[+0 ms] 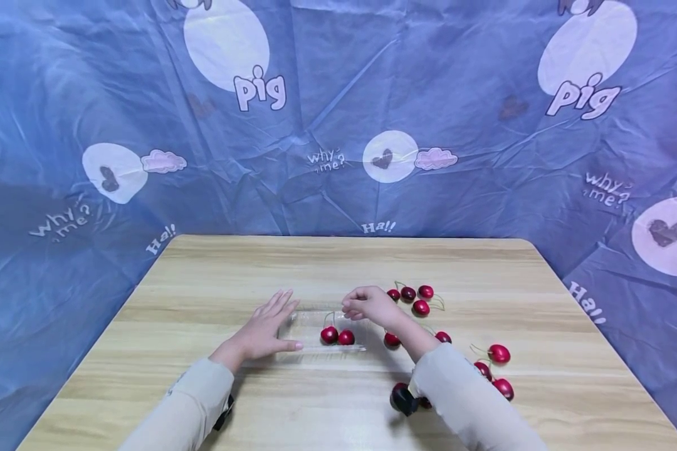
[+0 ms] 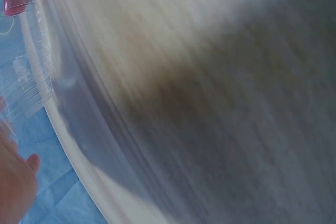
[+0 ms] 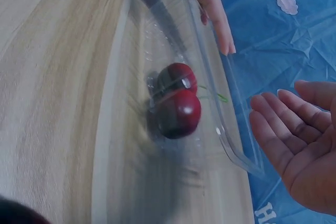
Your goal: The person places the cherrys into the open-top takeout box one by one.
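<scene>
My clear plastic tray (image 1: 316, 321) looks glossy, the cherries (image 3: 178, 113) in it shiny-skinned, the table (image 1: 203, 275) matt pale wood, the backdrop (image 1: 338, 94) creased cloth.

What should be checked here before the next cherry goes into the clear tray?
1. Clear tray steadied: ok, the left hand rests flat against its left edge.
2. Right hand free: ok, the right wrist view shows its palm open and holding nothing.
3. Tray contents settled: ok, two cherries lie side by side inside, touching.
4. Loose cherries in reach: ok, a group of four lies just right of the right hand.
5. Cherries near the right sleeve: cannot tell whether the forearm hides more.
6. Left wrist view: not ok, badly blurred.
</scene>
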